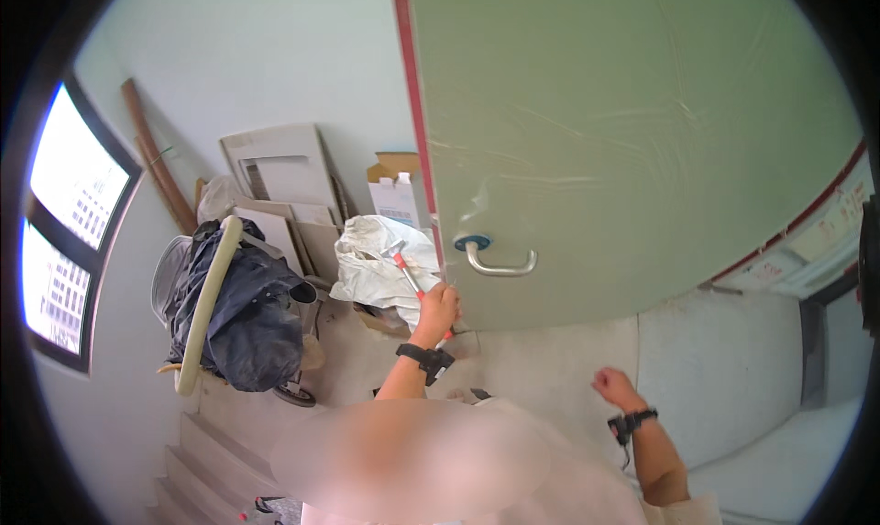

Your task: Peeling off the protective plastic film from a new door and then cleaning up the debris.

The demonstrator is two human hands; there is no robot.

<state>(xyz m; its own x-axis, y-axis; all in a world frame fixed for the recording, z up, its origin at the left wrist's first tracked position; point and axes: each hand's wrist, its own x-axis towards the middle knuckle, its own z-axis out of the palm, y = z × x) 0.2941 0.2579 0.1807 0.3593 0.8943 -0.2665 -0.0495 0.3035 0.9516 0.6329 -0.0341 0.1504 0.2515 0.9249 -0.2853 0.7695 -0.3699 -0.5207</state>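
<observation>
My left hand (440, 312) is closed around the red and silver handle of a scraper-like tool (410, 275), whose head points up and away from me, over a white cloth or bag. The hand is beside the lower edge of a green door (584, 147) that is covered in clear film, with red tape along its edge. A bent metal lever handle (505, 267) is on the door, above and right of this hand. My right hand (615, 387) is held low at the right with curled fingers, touching nothing; whether it holds something small cannot be seen.
A stroller (206, 305) draped with dark cloth stands left. Behind it, boards (275, 174) and brown tubes (158, 153) lean on the wall. The white cloth (364, 270) lies on a cardboard box, near another open box (395, 198). Stairs (213, 456) descend at the lower left, below a window (75, 229).
</observation>
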